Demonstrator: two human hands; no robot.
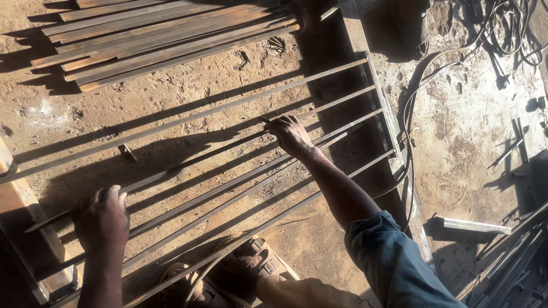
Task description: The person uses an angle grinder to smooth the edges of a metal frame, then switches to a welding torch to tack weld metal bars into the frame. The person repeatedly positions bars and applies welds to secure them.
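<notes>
Steel bar (228,149) under both hands' fingers (282,122)

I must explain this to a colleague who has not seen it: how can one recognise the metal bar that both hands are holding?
Start from the metal frame lying on the dirt ground, crossed by parallel thin bars. The held bar runs between the left hand and the right hand. Unlike its neighbours, it stops short of the frame's right rail.

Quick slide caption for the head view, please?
Both hands, left and right, grip one flat bar laid across a metal frame on dirt ground.
</notes>
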